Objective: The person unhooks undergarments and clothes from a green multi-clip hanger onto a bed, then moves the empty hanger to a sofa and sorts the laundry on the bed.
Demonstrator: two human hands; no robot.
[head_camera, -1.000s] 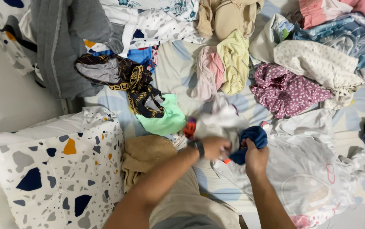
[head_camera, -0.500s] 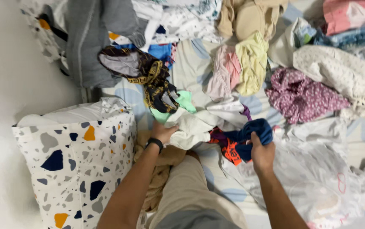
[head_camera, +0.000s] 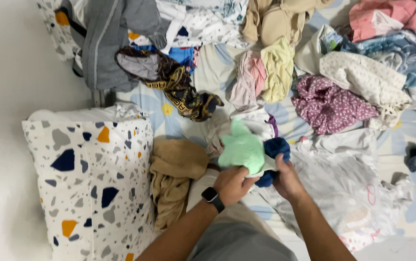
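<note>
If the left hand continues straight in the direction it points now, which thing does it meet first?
Probably the mint green cloth, which the left hand already grips; just beyond lies white cloth, though depth is unclear.

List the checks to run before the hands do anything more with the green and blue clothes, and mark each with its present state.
1. Left hand grips the mint green garment: ok.
2. Right hand grips the dark blue garment: ok.
3. The two garments are separate from each other: not ok, they are bunched together with white cloth between the hands.
4. Nothing else is caught up in the bundle: cannot tell, the underside is hidden.
5. The tan garment lies apart from both hands: ok.
6. The speckled pillow is clear of the bundle: ok.
</note>
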